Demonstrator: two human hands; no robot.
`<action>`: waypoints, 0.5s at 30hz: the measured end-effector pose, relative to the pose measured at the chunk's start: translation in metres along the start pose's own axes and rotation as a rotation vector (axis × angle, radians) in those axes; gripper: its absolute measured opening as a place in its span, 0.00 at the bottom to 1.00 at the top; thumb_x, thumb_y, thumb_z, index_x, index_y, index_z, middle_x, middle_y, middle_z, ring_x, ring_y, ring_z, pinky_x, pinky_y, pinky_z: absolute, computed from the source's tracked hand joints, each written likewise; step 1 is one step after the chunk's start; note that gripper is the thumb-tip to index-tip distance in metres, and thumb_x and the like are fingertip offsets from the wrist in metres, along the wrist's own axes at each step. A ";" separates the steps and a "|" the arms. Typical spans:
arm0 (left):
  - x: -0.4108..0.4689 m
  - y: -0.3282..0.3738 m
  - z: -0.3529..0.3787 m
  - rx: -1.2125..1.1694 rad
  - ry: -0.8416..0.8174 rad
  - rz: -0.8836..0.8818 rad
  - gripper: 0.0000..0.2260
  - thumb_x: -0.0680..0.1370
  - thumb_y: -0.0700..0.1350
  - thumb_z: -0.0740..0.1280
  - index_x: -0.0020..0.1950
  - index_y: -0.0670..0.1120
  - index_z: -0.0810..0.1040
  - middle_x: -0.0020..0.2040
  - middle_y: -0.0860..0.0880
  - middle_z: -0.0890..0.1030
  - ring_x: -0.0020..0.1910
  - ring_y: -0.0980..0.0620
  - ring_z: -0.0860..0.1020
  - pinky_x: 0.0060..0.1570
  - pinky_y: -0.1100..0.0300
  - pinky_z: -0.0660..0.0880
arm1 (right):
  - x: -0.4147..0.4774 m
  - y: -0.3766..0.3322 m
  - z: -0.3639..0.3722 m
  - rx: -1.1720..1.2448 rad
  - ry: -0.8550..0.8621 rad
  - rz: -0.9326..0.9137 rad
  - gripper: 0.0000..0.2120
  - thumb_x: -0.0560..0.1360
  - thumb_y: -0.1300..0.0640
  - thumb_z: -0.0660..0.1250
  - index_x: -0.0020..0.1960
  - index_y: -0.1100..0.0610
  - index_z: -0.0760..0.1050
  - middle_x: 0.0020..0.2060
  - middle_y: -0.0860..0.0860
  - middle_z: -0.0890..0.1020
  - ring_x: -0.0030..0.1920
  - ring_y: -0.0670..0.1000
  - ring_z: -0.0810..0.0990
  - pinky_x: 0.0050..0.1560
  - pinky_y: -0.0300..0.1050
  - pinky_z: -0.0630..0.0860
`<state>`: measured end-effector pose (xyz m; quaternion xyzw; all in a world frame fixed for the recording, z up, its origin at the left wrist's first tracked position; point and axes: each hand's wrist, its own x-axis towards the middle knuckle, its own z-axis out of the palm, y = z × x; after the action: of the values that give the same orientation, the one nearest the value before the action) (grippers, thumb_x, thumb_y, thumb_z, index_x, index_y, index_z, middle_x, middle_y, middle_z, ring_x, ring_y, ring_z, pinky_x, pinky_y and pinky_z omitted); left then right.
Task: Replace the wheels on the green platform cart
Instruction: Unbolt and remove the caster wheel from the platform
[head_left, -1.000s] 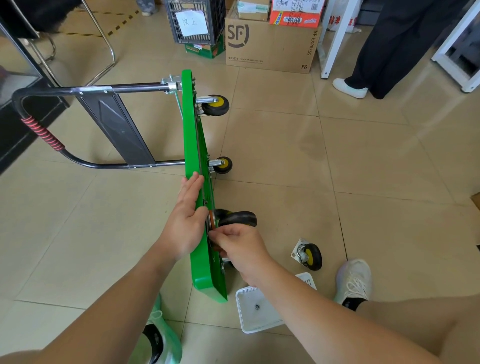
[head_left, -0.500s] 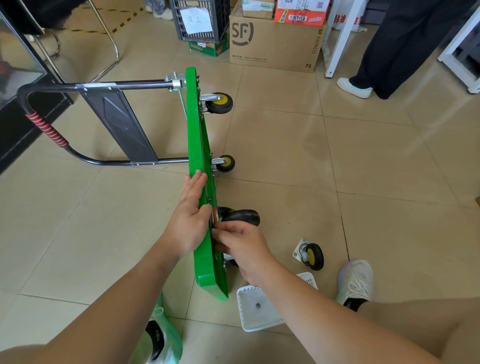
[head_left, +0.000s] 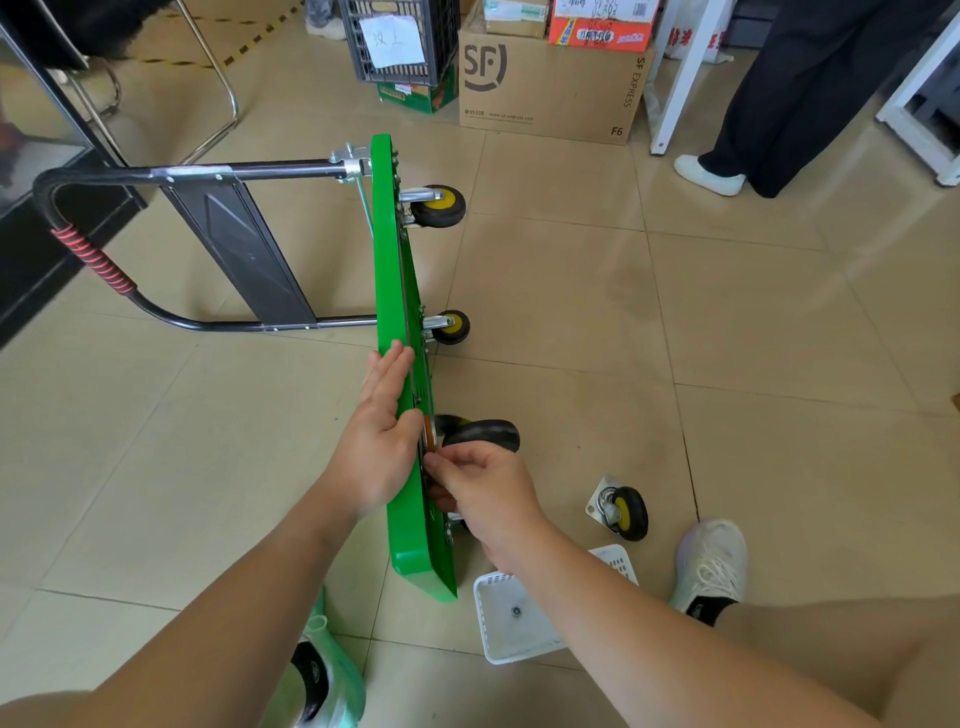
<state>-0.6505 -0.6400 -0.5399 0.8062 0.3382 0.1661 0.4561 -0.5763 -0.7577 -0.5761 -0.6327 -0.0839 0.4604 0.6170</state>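
Green metal platform cart sideways | left grip flat on it, empty | right grip pinching black rubber caster mount

Hidden near the cart
Right hand covers part of the wheel; what it pinches is unclear. Basket part-hidden by forearm.

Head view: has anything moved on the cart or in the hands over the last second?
No visible change. The left hand still rests flat on the green cart deck; the right hand still pinches at the black wheel's plate. The loose caster and white basket lie where they were.
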 end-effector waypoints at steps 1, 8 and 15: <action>0.000 0.000 0.000 0.001 0.003 0.001 0.31 0.82 0.32 0.58 0.83 0.50 0.57 0.77 0.63 0.52 0.78 0.65 0.44 0.63 0.86 0.41 | 0.001 0.000 0.000 0.005 -0.001 -0.003 0.04 0.74 0.62 0.76 0.47 0.57 0.82 0.39 0.53 0.88 0.39 0.49 0.85 0.42 0.42 0.81; 0.001 -0.001 0.001 -0.005 0.002 0.000 0.31 0.82 0.32 0.58 0.83 0.51 0.57 0.78 0.64 0.52 0.77 0.66 0.43 0.62 0.86 0.41 | -0.003 0.000 -0.001 -0.032 -0.004 -0.010 0.04 0.76 0.56 0.75 0.47 0.56 0.83 0.40 0.53 0.88 0.40 0.50 0.85 0.40 0.42 0.79; 0.001 -0.001 0.001 -0.003 0.000 -0.002 0.32 0.82 0.32 0.58 0.83 0.51 0.57 0.78 0.64 0.52 0.78 0.66 0.43 0.63 0.85 0.42 | -0.003 0.000 -0.002 -0.039 -0.023 0.002 0.05 0.76 0.56 0.75 0.49 0.56 0.83 0.41 0.53 0.88 0.41 0.50 0.86 0.43 0.44 0.82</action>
<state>-0.6499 -0.6394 -0.5416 0.8051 0.3387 0.1662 0.4576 -0.5765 -0.7613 -0.5747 -0.6395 -0.0993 0.4663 0.6031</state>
